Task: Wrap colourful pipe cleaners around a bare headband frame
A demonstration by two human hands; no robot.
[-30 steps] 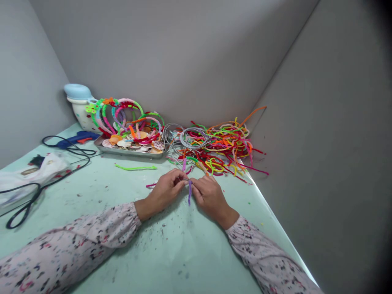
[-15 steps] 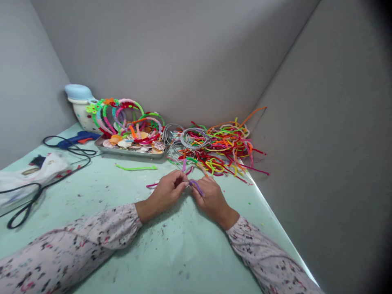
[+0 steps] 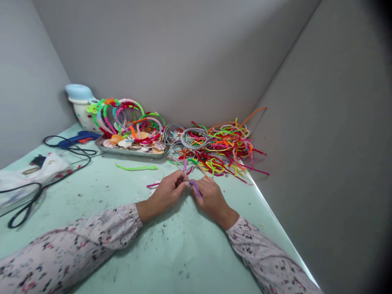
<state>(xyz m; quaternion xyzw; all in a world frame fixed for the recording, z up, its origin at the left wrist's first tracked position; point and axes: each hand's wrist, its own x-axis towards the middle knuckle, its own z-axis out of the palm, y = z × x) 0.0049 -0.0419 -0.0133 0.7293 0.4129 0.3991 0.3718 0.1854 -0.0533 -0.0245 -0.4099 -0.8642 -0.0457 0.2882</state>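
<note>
Purple pipe cleaner (image 3: 195, 188): loose end hung straight down a second ago, now slants over the thumb of the right hand (image 3: 212, 198). Looks like it's being turned around the pinch point. It sits between the two hands, just above the tabletop (image 3: 183, 253). Right thumb and forefinger closed on it. Left hand (image 3: 167, 188) also pinched closed, apparently on a thin wire (image 3: 187, 181); exact contact hidden.

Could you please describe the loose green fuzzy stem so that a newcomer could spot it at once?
On the pale green table, find the metal tray of shells. Just nearer the person lies the bright green stem. Unlike those in the tangled heap, it lies alone, nearly straight.
</note>
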